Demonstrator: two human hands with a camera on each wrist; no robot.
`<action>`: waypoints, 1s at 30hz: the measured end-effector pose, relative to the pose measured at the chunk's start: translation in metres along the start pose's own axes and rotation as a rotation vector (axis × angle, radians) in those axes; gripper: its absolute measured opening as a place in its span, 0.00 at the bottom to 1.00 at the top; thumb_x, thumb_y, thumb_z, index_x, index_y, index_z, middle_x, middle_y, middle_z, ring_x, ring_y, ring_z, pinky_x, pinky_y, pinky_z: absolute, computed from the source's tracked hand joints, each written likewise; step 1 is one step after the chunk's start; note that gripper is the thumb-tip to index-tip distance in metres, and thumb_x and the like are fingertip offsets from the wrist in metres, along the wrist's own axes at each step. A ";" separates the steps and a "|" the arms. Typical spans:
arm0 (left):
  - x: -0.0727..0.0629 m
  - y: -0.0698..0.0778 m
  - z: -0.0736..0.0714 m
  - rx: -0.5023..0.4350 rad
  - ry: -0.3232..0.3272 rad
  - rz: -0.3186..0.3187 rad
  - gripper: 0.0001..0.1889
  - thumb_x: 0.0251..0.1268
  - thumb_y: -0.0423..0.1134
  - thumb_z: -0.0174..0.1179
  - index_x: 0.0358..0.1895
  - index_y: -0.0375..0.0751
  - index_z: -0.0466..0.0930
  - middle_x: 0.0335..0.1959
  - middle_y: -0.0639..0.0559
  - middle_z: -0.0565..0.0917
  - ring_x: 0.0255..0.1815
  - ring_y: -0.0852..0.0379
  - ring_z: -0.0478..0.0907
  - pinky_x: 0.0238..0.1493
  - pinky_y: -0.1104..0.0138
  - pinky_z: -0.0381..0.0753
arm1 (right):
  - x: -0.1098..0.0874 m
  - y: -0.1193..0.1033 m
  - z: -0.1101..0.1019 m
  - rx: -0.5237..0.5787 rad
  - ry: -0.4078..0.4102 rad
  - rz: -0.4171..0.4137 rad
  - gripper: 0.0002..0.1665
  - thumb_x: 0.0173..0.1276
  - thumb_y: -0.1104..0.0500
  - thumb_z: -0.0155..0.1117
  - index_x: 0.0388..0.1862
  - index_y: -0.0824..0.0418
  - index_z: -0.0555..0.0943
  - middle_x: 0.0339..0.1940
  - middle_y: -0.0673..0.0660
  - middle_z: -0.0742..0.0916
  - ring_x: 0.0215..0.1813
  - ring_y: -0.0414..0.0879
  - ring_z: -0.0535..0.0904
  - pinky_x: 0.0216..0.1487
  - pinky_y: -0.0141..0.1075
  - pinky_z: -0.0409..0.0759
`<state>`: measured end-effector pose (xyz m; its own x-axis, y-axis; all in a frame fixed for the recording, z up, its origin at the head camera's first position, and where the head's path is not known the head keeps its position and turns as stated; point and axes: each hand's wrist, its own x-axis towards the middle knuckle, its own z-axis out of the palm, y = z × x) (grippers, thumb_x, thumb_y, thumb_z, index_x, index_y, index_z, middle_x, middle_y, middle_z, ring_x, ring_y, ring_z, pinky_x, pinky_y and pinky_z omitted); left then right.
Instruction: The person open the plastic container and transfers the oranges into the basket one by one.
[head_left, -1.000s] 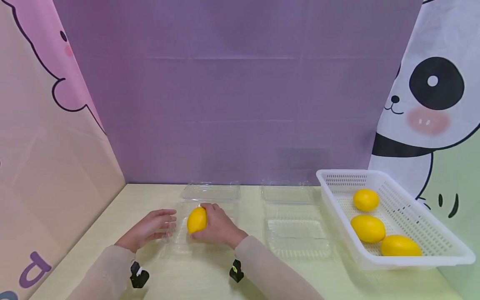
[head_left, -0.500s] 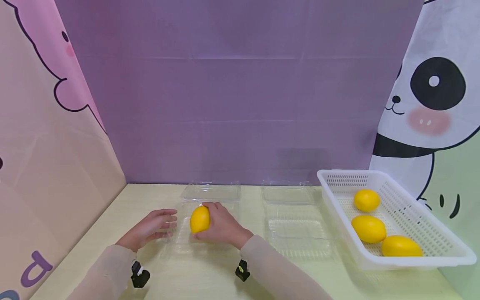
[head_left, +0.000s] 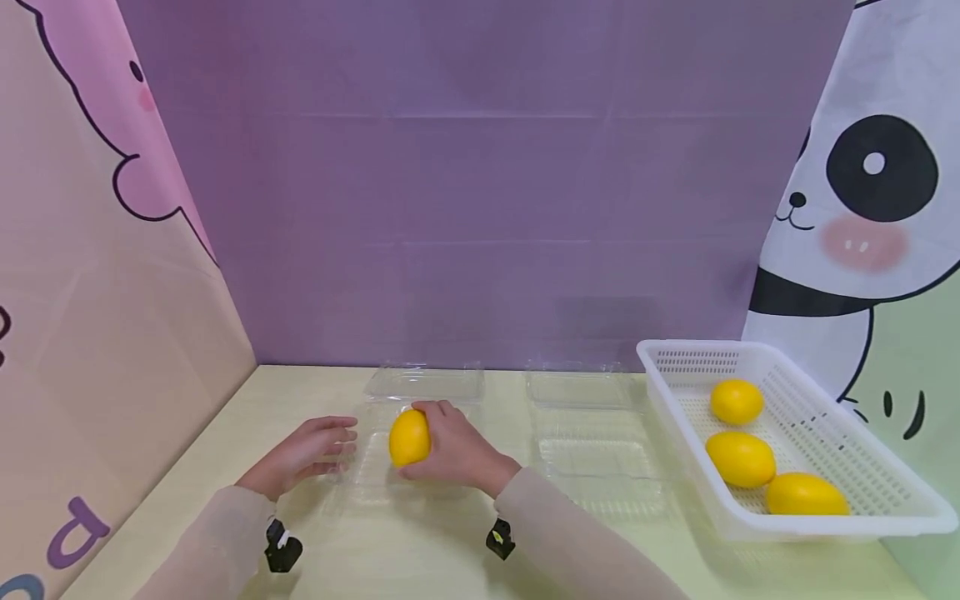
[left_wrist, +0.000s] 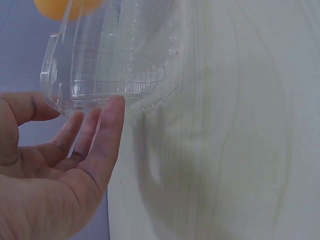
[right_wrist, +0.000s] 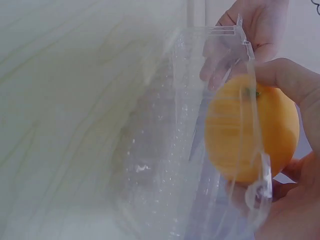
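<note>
My right hand [head_left: 463,450] grips a yellow lemon [head_left: 408,438] from its right side, thumb near and fingers over the far side. The lemon is over the base of the left clear plastic clamshell box [head_left: 378,487], whose lid lies open behind it. In the right wrist view the lemon [right_wrist: 280,130] is partly inside the clear wall and partly above the rim. At the left end of this box is my left hand [head_left: 303,454], fingers extended. The left wrist view has its fingertips at the box's corner [left_wrist: 135,95]; whether they touch it I cannot tell.
A second clear clamshell box [head_left: 596,454] lies open to the right. Beyond it stands a white perforated basket [head_left: 862,523] with three lemons [head_left: 738,458]. A purple backdrop [head_left: 480,183] rises behind the table [head_left: 420,558], with printed panels on both sides.
My right hand has moved slightly rightward with the lemon, which has turned a little more upright. The left hand has stayed almost still beside the box.
</note>
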<state>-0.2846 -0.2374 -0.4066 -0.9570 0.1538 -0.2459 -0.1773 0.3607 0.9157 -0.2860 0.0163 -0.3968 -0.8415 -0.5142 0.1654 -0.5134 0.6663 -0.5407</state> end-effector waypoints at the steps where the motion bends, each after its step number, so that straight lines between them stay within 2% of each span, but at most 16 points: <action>1: 0.000 0.000 0.000 0.000 0.001 0.000 0.30 0.77 0.40 0.50 0.74 0.26 0.58 0.71 0.27 0.63 0.67 0.29 0.65 0.59 0.52 0.79 | 0.000 0.000 -0.001 -0.004 0.001 -0.007 0.53 0.53 0.44 0.79 0.73 0.59 0.65 0.62 0.56 0.75 0.57 0.48 0.74 0.57 0.37 0.78; 7: -0.001 0.000 -0.001 0.004 0.001 0.004 0.29 0.77 0.40 0.50 0.73 0.26 0.58 0.71 0.27 0.62 0.67 0.29 0.65 0.59 0.52 0.79 | -0.003 0.003 -0.007 -0.020 0.021 -0.047 0.52 0.54 0.45 0.79 0.73 0.61 0.66 0.61 0.57 0.76 0.56 0.49 0.74 0.57 0.36 0.78; 15: -0.001 -0.002 0.000 -0.028 -0.015 0.033 0.29 0.78 0.39 0.49 0.73 0.24 0.56 0.71 0.25 0.61 0.69 0.28 0.63 0.59 0.50 0.78 | -0.012 0.010 -0.017 0.007 0.043 -0.041 0.52 0.53 0.46 0.79 0.73 0.60 0.66 0.64 0.56 0.75 0.59 0.49 0.74 0.57 0.38 0.79; 21: -0.002 -0.003 -0.001 -0.027 -0.021 0.042 0.29 0.78 0.39 0.48 0.73 0.23 0.56 0.71 0.25 0.61 0.69 0.28 0.63 0.60 0.50 0.78 | -0.019 0.014 -0.025 -0.010 0.042 -0.053 0.52 0.54 0.46 0.78 0.73 0.62 0.66 0.64 0.57 0.74 0.58 0.49 0.74 0.55 0.37 0.79; 30: -0.004 -0.002 0.000 -0.032 -0.017 0.051 0.29 0.77 0.37 0.49 0.73 0.23 0.56 0.71 0.24 0.61 0.69 0.27 0.62 0.59 0.50 0.79 | -0.026 0.017 -0.043 -0.027 0.070 -0.074 0.52 0.52 0.47 0.80 0.72 0.62 0.66 0.64 0.58 0.74 0.58 0.51 0.74 0.56 0.41 0.80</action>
<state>-0.2801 -0.2383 -0.4073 -0.9609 0.1873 -0.2041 -0.1361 0.3225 0.9367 -0.2801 0.0643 -0.3751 -0.8101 -0.5245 0.2621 -0.5785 0.6424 -0.5026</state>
